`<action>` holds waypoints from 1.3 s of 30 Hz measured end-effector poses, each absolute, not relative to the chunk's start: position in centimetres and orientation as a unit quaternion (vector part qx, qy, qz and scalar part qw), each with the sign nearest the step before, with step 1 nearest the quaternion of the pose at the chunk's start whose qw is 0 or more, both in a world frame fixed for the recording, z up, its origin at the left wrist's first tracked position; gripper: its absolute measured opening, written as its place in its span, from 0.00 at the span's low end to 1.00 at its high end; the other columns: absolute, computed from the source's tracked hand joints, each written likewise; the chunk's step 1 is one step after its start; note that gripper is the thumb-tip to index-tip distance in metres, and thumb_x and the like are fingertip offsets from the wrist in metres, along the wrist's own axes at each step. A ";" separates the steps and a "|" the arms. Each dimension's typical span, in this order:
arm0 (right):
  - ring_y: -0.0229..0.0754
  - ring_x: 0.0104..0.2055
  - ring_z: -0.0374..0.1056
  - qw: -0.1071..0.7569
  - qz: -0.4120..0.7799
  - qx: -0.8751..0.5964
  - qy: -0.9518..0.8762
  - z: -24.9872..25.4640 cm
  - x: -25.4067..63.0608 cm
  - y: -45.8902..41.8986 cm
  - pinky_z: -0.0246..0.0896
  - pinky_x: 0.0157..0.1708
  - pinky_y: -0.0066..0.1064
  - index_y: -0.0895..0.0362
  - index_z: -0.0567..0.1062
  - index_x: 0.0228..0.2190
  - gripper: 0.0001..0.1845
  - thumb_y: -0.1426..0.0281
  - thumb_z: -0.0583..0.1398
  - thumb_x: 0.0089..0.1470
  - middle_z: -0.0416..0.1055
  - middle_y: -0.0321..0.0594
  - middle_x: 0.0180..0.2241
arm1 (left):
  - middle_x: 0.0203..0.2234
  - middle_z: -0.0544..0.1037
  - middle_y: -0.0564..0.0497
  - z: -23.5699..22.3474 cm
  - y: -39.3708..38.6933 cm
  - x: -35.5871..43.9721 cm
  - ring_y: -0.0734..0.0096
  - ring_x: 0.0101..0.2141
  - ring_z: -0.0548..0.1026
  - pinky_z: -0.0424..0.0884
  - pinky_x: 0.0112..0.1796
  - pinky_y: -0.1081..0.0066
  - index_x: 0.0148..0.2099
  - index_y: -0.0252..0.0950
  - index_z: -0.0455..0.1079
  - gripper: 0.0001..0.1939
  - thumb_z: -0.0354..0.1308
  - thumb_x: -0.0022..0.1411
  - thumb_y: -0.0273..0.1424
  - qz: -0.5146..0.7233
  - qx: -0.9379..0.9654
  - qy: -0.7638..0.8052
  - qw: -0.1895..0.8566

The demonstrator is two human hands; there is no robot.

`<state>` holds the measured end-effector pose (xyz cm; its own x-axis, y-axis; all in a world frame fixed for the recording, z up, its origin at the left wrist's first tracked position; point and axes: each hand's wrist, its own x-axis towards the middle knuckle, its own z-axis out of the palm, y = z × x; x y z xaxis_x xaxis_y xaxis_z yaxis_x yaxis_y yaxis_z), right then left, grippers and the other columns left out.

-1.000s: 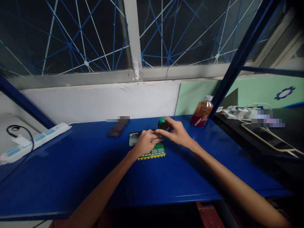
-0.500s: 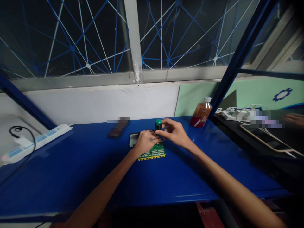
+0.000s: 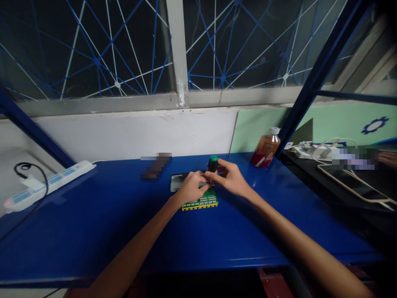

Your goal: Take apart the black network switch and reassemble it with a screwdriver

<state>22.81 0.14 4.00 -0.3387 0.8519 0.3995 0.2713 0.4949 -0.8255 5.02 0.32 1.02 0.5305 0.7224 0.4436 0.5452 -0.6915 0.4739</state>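
A green circuit board [image 3: 203, 201] with a yellow front edge and rows of pale terminals lies on the blue table. My right hand [image 3: 232, 179] grips a screwdriver [image 3: 213, 163] with a green-capped black handle, held near upright with a slight tilt, its shaft pointing down at the board's far part. Over the board's left part rests my left hand [image 3: 191, 186], its thumb and fingers curled in close beside the shaft. What those fingertips pinch, if anything, is hidden. Behind the left hand a dark, shallow tray-like piece [image 3: 177, 182] shows in part.
A white power strip [image 3: 52, 182] with a black cable lies at the left. Back right stands a drink bottle [image 3: 266, 149]. A blurred dark object [image 3: 156, 167] lies at the back. On the black desk at right are a phone [image 3: 347, 184], cables and part of another person's hand [image 3: 387, 158].
The screwdriver has tilted slightly and moved a little right relative to the board, with my right hand on it. My left fingers have shifted slightly. The whole view has drifted a bit right.
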 end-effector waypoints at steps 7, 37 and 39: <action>0.38 0.25 0.65 0.441 0.331 -0.383 -0.741 3.8 22.7 0.1 0.61 0.23 0.32 0.57 0.72 0.37 0.17 0.57 0.62 0.52 0.71 0.39 0.29 | 0.32 0.80 0.53 1.0 0.3 5.1 0.65 0.37 0.75 0.67 0.40 0.67 0.37 0.43 0.78 0.06 0.60 0.60 0.32 0.316 0.856 0.390 0.127; 0.36 0.24 0.64 0.441 0.324 -0.367 -0.752 4.1 22.7 -0.4 0.59 0.24 0.30 0.55 0.68 0.37 0.15 0.57 0.59 0.55 0.66 0.33 0.24 | 0.31 0.80 0.53 0.3 0.4 5.0 0.65 0.37 0.75 0.66 0.42 0.64 0.34 0.42 0.78 0.06 0.60 0.59 0.27 0.345 0.848 0.391 0.091; 0.36 0.23 0.64 0.438 0.327 -0.365 -0.754 4.1 22.7 -0.4 0.59 0.24 0.30 0.55 0.67 0.38 0.15 0.57 0.59 0.55 0.65 0.32 0.23 | 0.30 0.80 0.53 0.1 0.4 5.2 0.65 0.36 0.75 0.66 0.41 0.64 0.33 0.42 0.78 0.03 0.62 0.57 0.28 0.359 0.838 0.403 0.085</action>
<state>22.71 -0.43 4.13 -0.3494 0.8368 0.4216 0.2641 0.5196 -0.8126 5.18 0.40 0.06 0.4182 0.7359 0.5325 0.6139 -0.6611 0.4315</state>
